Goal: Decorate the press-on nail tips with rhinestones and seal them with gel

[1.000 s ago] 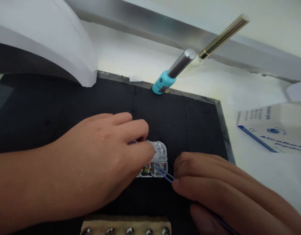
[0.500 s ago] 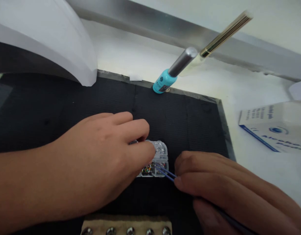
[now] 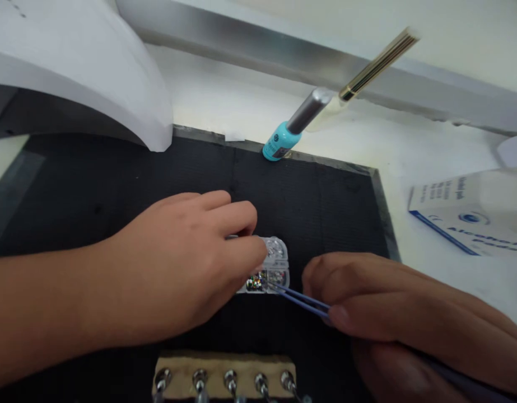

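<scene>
A small clear compartment case (image 3: 279, 263) lies on the black mat, with multicoloured bits in one front compartment and paler bits in the corner one. My left hand (image 3: 191, 263) covers the case's left part, its fingers curled and pressed on it. From the right, my right hand (image 3: 392, 296) pinches blue tweezers (image 3: 306, 303). The tweezers' tips are at the front right compartment; whether anything is between them is too small to tell.
Beyond the case, a turquoise bottle (image 3: 279, 141) with a silver cap stands at the mat's (image 3: 191, 168) far edge, a brush (image 3: 376, 67) behind it. White device (image 3: 115, 73) far left; alcohol pads box (image 3: 464, 218) right; beige strip (image 3: 224, 364) with metal-based stands in front.
My right hand has shifted right, so more of the tweezers shows. More of the beige strip has come into view at the bottom. My left hand remains on the case.
</scene>
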Available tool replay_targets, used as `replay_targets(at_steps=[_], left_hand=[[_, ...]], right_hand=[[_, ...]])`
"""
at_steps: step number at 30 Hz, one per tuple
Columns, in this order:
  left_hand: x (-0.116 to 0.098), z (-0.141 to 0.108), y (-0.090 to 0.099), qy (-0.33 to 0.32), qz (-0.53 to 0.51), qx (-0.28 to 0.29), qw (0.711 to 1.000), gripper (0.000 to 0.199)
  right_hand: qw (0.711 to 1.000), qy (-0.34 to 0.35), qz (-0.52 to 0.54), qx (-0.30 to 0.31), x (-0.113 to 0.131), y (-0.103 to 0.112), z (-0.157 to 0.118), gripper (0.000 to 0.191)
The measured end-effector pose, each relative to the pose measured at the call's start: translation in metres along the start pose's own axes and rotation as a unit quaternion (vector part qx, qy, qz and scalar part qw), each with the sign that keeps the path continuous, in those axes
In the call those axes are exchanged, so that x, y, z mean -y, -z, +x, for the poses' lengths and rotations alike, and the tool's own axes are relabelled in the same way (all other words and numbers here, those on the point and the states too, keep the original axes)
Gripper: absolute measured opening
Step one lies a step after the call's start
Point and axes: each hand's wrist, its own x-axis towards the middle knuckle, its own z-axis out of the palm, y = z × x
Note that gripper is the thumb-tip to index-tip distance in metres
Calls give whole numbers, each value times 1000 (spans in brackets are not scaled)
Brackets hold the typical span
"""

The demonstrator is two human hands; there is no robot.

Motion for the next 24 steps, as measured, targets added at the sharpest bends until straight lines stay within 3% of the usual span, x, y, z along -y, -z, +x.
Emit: replay_targets(at_steps=[4,6,9,12,17,21,24], left_hand=[[2,-1,-5,-7,21,-38,999,26],[3,-2,-6,-17,32,-53,998,27],[3,-4,-4,-13,39,-28,999,28],[5,-4,-1,-3,-7,-7,1000,27],[9,-3,12,20,-90,-27,995,27],[-5,-17,33,80,-87,-53,992,22],[-27,-41,38,81,-106,-77,988,19]], right_hand=[[997,3,78,6,0,3,-3,20],[994,-5,104,-37,5,0,-9,20],[986,4,137,-92,18,-8,-21,20],[982,28,151,-113,31,-13,-34,20],[981,77,142,-103,34,-21,-51,19],[981,140,90,-104,29,-29,-48,19],[979,169,52,-96,29,-31,-41,22]])
